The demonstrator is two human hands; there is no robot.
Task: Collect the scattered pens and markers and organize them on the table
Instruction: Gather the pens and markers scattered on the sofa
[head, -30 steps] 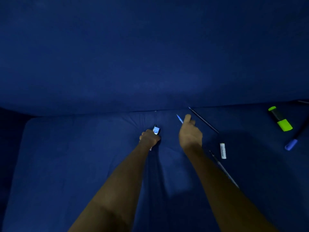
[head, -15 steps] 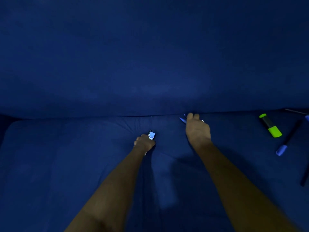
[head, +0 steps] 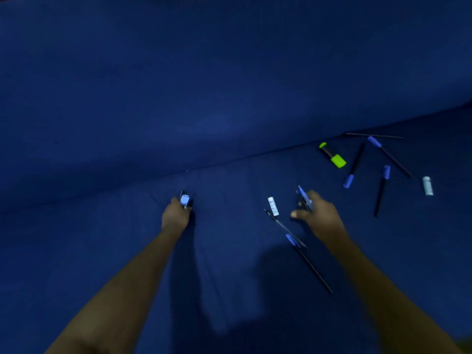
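My left hand (head: 176,215) is closed around a marker with a pale blue cap (head: 184,200) that sticks out above the fist. My right hand (head: 316,215) grips blue-capped pens (head: 304,196) that point up and away. Just left of that hand lie a small white cap (head: 272,206), a thin dark pen (head: 281,224) and a blue-capped black pen (head: 307,261). Farther right rest a green highlighter (head: 333,155), several blue-capped black pens (head: 353,166) (head: 381,190) (head: 389,155), a thin dark stick (head: 373,135) and another white cap (head: 427,185).
Everything lies on a dark blue cloth surface (head: 102,251). A blue cloth-covered backrest (head: 204,85) rises behind it, meeting it along a crease that runs from lower left to upper right. The light is dim.
My right hand has pulled back from the crease toward me and to the right, now holding blue-capped pens. The view has swung, so more pens show at the right. My left hand keeps its marker.
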